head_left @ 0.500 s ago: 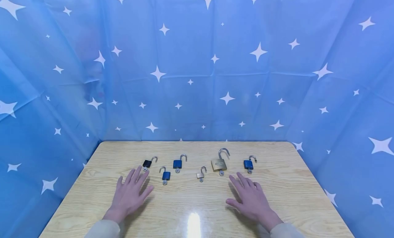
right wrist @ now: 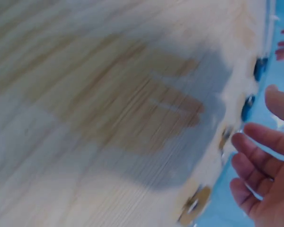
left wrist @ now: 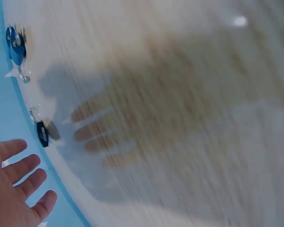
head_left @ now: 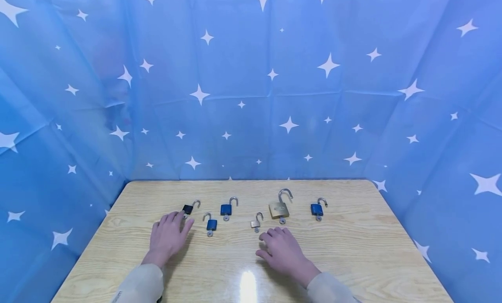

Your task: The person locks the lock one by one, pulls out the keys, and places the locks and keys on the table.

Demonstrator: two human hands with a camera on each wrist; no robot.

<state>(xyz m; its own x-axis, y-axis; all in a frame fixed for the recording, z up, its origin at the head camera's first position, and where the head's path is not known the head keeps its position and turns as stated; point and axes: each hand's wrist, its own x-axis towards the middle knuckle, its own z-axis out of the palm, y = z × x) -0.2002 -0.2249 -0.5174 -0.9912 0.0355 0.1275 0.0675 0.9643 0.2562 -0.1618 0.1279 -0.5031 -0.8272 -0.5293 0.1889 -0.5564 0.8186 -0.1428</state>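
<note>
My left hand [head_left: 169,237] hovers over the table's left side, fingertips right at the lower edge of a black padlock [head_left: 188,209]. In the left wrist view its fingers [left wrist: 26,168] are spread and hold nothing. My right hand [head_left: 283,253], loosely curled and holding nothing, is just below a small brass padlock [head_left: 255,223] and a large brass padlock [head_left: 279,209]. Two blue padlocks [head_left: 211,224] [head_left: 226,209] lie between the hands, and another blue padlock [head_left: 317,209] lies at the right. Each shackle stands open, with a round key head at the lock's bottom.
The pale wooden table [head_left: 368,259] has rounded far corners. Blue curtains [head_left: 243,76] with white stars hang behind it and along both sides. A bright light reflection shows on the wood near the front middle.
My right hand has moved left, from below the right blue padlock towards the small brass one, its fingers drawing in. The left hand's fingers have bent downward near the black padlock. The padlocks stay put.
</note>
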